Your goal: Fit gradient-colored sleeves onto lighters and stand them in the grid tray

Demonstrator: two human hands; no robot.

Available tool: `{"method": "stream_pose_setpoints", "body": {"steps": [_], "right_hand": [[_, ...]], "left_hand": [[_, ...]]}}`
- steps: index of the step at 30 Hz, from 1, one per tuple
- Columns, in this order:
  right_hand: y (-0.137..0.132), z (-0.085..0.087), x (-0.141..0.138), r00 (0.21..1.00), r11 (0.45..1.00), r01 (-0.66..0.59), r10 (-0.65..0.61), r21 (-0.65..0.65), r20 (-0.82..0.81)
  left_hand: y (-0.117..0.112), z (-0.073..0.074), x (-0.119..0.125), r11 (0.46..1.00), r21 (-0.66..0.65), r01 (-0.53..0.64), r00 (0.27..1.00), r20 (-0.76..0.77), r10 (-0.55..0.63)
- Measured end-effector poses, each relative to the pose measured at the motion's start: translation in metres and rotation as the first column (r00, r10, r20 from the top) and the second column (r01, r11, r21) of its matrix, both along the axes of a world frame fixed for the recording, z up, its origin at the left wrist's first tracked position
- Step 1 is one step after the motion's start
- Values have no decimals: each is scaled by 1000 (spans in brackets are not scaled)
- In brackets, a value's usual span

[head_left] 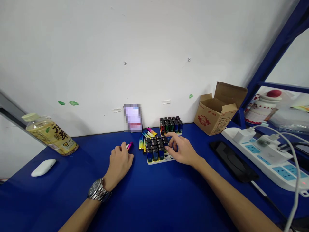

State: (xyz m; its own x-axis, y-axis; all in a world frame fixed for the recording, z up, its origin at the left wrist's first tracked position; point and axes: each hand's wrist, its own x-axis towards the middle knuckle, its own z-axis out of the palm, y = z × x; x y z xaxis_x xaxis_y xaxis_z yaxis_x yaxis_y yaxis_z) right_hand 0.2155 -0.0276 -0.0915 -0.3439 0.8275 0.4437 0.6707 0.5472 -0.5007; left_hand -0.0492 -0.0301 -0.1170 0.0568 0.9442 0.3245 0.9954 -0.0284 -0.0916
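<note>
My left hand (120, 161) rests on the blue table (154, 199) with its fingers curled round a pink lighter (129, 146). A wristwatch (98, 190) is on that wrist. My right hand (182, 149) lies against the right side of a white tray of lighters (156, 149), with its fingertips on the lighters in the tray. Several loose colourful lighters (146, 137) lie just behind the tray. A second full tray of lighters (171, 125) stands further back by the wall.
A tea bottle (49, 133) and a white mouse (43, 167) are at the left. An open cardboard box (218, 111) sits at the back right. A black phone (233, 161) and a white power strip (267, 154) with cables lie at the right.
</note>
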Motion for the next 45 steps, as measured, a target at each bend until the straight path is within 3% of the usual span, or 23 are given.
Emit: {"method": "stream_pose_setpoints", "body": {"steps": [6,9,13,17,20,23,26,29,32,34,37,39,42,45], "right_hand": [[-1,-4,-4,999,996,20,-16,88,-47],[-3,-6,-9,994,970,38,-11,239,-110],[-11,-1,-19,990,906,-16,75,423,-122],[-27,7,-36,986,895,-71,130,440,-105],[-39,9,-49,986,927,-62,115,369,-124],[-45,8,-56,955,925,-59,162,376,-248],[-42,9,-53,838,937,13,180,350,-515],[-30,8,-41,653,971,118,81,207,-753],[-13,3,-25,555,999,45,-26,-1,-831],[-1,-4,-17,482,985,-60,-114,-162,-869],[12,-13,-11,402,890,-232,-278,-391,-872],[16,-15,-10,371,841,-256,-369,-476,-852],[16,-14,-15,318,832,-180,-455,-524,-832],[13,-11,-19,314,826,-155,-480,-543,-819]], "left_hand": [[2,-2,-7,995,-65,80,997,22,-79],[-1,4,-5,990,-15,137,977,167,-133],[-16,19,12,958,124,258,886,365,-286],[-36,25,33,851,252,460,741,418,-525],[-47,20,41,717,302,628,619,365,-696],[-51,17,42,642,348,683,565,306,-767],[-47,19,39,689,429,584,618,314,-720],[-37,20,32,798,474,373,696,426,-578],[-25,17,22,916,335,223,699,600,-390],[-18,13,17,955,221,195,667,684,-295],[-12,8,12,969,125,214,635,736,-236],[-11,6,11,966,102,238,636,735,-234],[-12,6,12,960,84,266,641,728,-242],[-13,6,14,953,71,296,642,724,-253]]}}
